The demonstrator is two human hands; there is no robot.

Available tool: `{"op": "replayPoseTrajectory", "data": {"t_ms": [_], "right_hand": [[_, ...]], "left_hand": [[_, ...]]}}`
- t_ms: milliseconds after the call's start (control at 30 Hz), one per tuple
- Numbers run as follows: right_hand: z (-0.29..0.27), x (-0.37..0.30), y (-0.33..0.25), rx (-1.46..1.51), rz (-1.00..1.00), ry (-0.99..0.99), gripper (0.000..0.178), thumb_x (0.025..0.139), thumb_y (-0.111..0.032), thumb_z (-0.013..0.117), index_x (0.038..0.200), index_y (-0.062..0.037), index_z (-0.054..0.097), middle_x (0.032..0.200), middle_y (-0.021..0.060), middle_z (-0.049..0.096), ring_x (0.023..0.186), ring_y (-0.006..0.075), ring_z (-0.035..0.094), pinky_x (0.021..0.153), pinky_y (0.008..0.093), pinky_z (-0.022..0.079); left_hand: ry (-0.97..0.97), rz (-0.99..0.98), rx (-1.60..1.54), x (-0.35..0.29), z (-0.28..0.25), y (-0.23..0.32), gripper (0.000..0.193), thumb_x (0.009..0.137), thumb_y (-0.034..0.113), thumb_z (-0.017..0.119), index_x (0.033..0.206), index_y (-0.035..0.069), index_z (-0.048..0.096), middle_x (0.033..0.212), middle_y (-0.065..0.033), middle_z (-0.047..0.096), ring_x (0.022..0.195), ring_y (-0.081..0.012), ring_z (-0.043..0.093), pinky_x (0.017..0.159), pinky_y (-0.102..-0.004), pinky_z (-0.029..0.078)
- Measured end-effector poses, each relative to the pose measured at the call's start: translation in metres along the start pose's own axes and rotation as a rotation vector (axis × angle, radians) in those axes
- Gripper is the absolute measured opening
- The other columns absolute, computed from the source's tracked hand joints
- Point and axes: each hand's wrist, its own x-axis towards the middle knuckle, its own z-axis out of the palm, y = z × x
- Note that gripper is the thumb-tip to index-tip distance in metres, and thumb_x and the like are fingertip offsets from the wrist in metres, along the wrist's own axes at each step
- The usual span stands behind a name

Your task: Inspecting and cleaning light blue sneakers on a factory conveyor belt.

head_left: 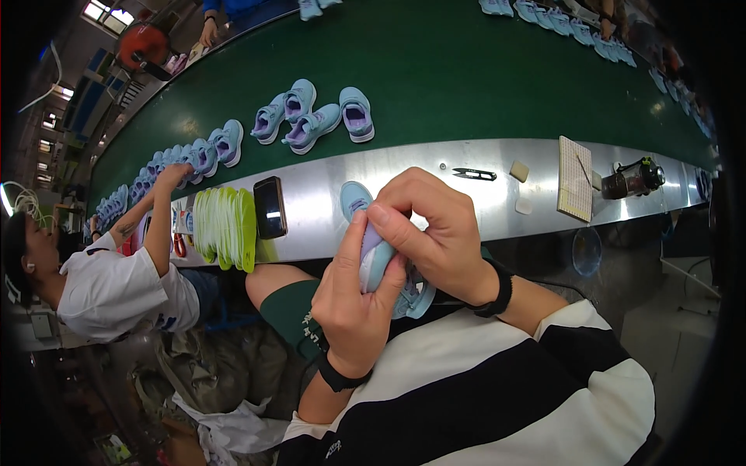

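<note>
A small light-blue and lavender sneaker (378,262) is held up in front of my body by both hands. My left hand (351,311) grips its side, with thumb and index finger pressed against it. My right hand (439,237) is closed at the shoe's upper end, thumb and index finger pinched close to the left fingertip. Whether something small sits in that pinch is hidden. Just beyond my fingers, a matching blue sneaker (355,196) rests on the metal table edge (420,151), partly covered by the hands.
Several sneakers (311,128) stand on the green belt (435,85). Along the metal edge lie a phone (270,207), lime-green and white strips (225,227), thread snips (475,174), a beige block (520,171), a notepad (575,180) and a bottle (633,182). At left, a co-worker (128,283) reaches toward shoes.
</note>
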Motion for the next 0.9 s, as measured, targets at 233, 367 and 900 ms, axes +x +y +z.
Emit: {"op": "replayPoseTrajectory", "data": {"t_ms": [233,367,900], "right_hand": [[0.002,0.002,-0.004,0.143,0.096,-0.056,0.015,0.090,-0.013,0.065,0.087,0.0018,0.066,0.085,0.0085,0.062,0.072,0.0131,0.057,0.065,0.0252,0.046],[0.003,0.000,-0.011,0.221,0.140,-0.102,0.017,0.087,-0.015,0.067,0.095,0.0007,0.065,0.094,0.0094,0.061,0.080,0.0151,0.058,0.070,0.0265,0.047],[0.014,-0.004,-0.013,0.131,0.079,-0.180,0.033,0.073,-0.011,0.073,0.103,0.0003,0.064,0.107,0.0133,0.062,0.092,0.0238,0.062,0.083,0.0322,0.050]], "left_hand": [[0.054,-0.024,-0.075,0.006,-0.010,0.000,0.051,0.077,0.013,0.080,0.120,-0.007,0.059,0.099,-0.0184,0.069,0.078,-0.0274,0.069,0.067,-0.0321,0.055],[0.047,-0.061,-0.118,0.002,-0.013,-0.003,0.053,0.078,0.016,0.080,0.121,-0.007,0.058,0.103,-0.0189,0.069,0.079,-0.0282,0.069,0.067,-0.0326,0.055],[0.050,-0.044,-0.014,-0.004,-0.027,-0.013,0.054,0.081,0.023,0.077,0.122,-0.006,0.057,0.110,-0.0183,0.067,0.084,-0.0303,0.069,0.070,-0.0339,0.055]]}}
